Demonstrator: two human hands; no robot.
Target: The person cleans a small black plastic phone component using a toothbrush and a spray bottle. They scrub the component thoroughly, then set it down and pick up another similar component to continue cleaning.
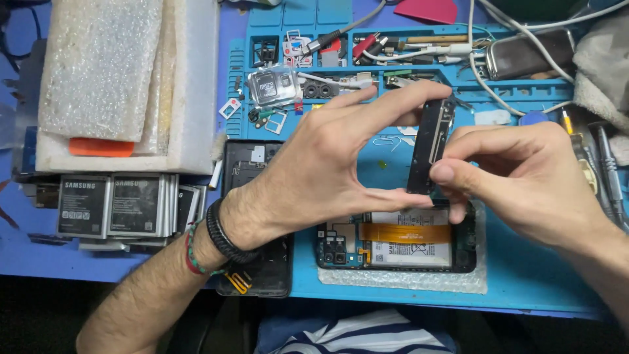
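A: Nearest the camera, what lies on the bench?

B: A striped blue-and-white cloth point(357, 334) at the bottom edge, then the opened black smartphone point(396, 239) lying face down on a sheet of bubble wrap point(472, 278). Its back is already off: the battery and an orange flat flex cable point(406, 233) are bare. The separated black plastic back cover point(252, 216) rests just left of it, partly under the left forearm.

A: So how far along is the work?

B: I'd judge the phone is well into disassembly, with the inside still uncovered, so it is plainly unfinished.

A: And the hands?

B: Both hover just above the phone. The left hand point(321, 174) spans a long narrow black plastic strip part point(429, 147), index finger on its top end, thumb at its bottom end. The right hand point(517, 180) pinches the strip's lower end between thumb and forefinger. The strip stands nearly upright, held between the two hands.

A: Farther back?

B: The blue silicone work mat point(524, 288) with tray compartments of small parts, a stack of grey phone batteries point(111, 206) at left, and white foam packing point(190, 85) beyond.
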